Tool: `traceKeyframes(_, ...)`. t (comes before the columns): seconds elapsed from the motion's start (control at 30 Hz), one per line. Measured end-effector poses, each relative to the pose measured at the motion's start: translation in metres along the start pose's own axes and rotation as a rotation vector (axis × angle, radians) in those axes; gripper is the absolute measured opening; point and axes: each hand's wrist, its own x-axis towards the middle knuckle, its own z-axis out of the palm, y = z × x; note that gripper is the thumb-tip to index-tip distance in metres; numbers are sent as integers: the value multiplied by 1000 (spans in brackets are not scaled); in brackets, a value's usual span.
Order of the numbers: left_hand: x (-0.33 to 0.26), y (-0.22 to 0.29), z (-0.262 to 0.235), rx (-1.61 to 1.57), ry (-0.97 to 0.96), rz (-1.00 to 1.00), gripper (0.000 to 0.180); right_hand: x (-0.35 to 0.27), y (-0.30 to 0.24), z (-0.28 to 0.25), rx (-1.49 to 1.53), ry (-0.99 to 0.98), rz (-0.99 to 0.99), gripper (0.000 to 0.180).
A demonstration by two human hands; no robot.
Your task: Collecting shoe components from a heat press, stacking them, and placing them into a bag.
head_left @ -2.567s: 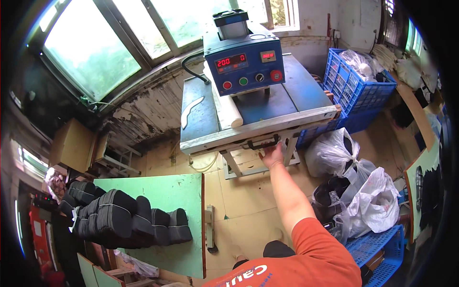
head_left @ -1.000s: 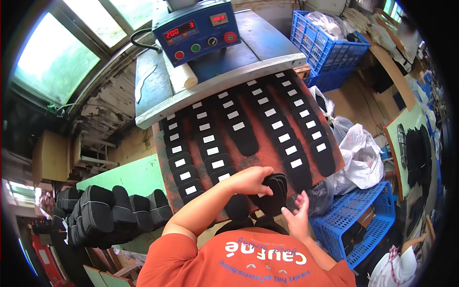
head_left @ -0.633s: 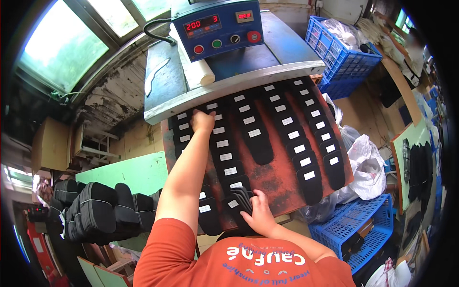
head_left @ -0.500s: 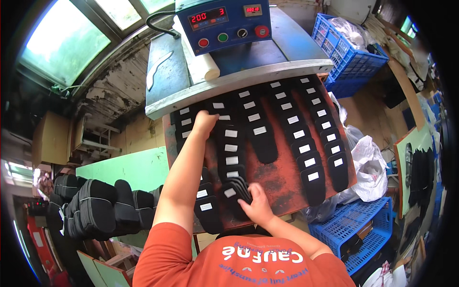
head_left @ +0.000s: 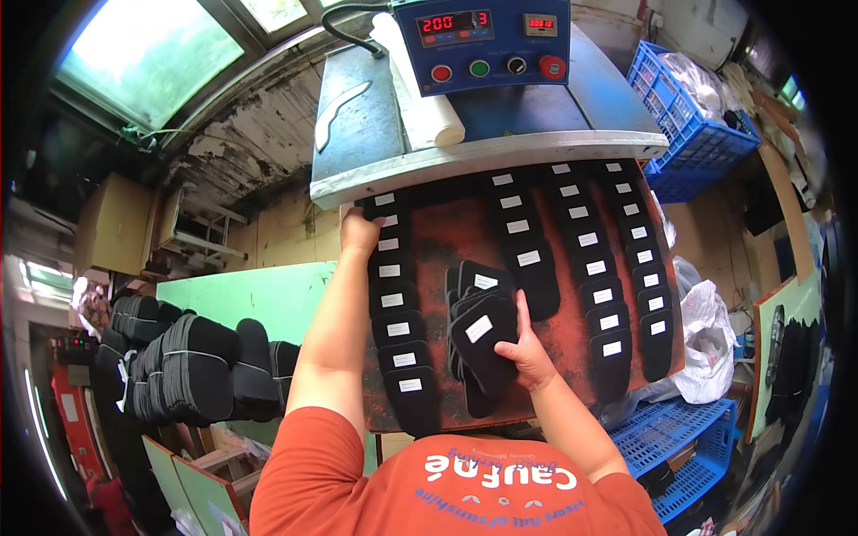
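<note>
Black insoles [head_left: 413,413] with small white labels lie in overlapping columns on a red-brown board [head_left: 438,237]. My left hand [head_left: 360,234] reaches to the far end of the leftmost column, its thumb on an insole [head_left: 388,230] and its fingers partly hidden at the edge. In my right hand [head_left: 529,354] is an uneven stack of insoles [head_left: 483,344], thumb on the top one and the other fingers along its right side. This stack is over the near middle of the board, between the leftmost column and a shorter column [head_left: 536,281].
Beyond the board stands a blue press machine [head_left: 487,54] with a metal front edge [head_left: 500,156]. Bundled insoles [head_left: 192,366] are piled at left beside a green panel [head_left: 250,299]. Blue crates [head_left: 684,116] and white plastic bags [head_left: 706,344] are to the right.
My left hand has moved from the second column to the leftmost one. The second column is gathered off the board into the stack in my right hand. The view has shifted.
</note>
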Motion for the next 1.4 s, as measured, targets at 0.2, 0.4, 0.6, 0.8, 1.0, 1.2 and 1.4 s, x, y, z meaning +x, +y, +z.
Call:
traceKeyframes(0.2,-89,-4,-42,-443,-695,-159,31,-23,8,-28,275,-38,228,55)
traceKeyframes(0.4,-239,23,-87,-846,-969,-220,62,-36,18,-33,301,-51,267,56)
traceKeyframes(0.6,-253,48,-55,-1115,-658,-241,53,-35,6,-12,234,-65,186,57)
traceKeyframes(0.8,-261,60,-29,-1294,-738,-101,48,-16,-13,13,-182,-61,127,62)
traceKeyframes(1.0,-169,33,-56,-1090,-371,182,60,-14,-57,81,-1884,-256,-179,60)
traceKeyframes(1.2,-147,58,-61,-955,-436,451,68,-16,-13,71,-2304,-357,-249,66)
traceKeyframes(1.4,-187,40,-100,-1277,-34,534,72,-22,-27,59,-2146,-427,-249,69)
